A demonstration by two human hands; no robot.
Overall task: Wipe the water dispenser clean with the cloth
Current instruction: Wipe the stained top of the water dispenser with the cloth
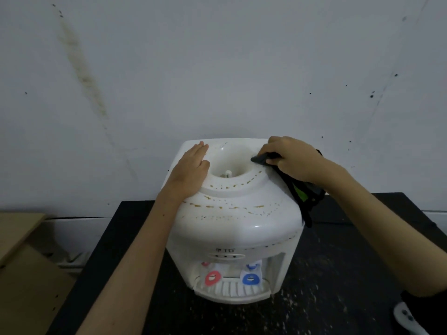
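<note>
Standing on the black, speckled table (338, 274), the white water dispenser (232, 228) faces you, its red tap (212, 278) on the left and its blue tap (250, 279) on the right above the ribbed drip tray (232, 290) at the near side. Brownish spots mark the dispenser's top and the raised ring (232, 187) around the bottle well. Your left hand (191, 170) lies flat on the top's left side, fingers straight and together, pointing away from you. Your right hand (292, 160) curls its fingers around the dark cloth (302, 189) at the ring's far right edge; a bunched end juts toward the well, and the remainder, showing a green patch, hangs over the dispenser's right shoulder. Left of the table stands a tan cardboard box (29, 262). Farthest, a grey wall (217, 68) carries a long brownish streak (82, 73).
</note>
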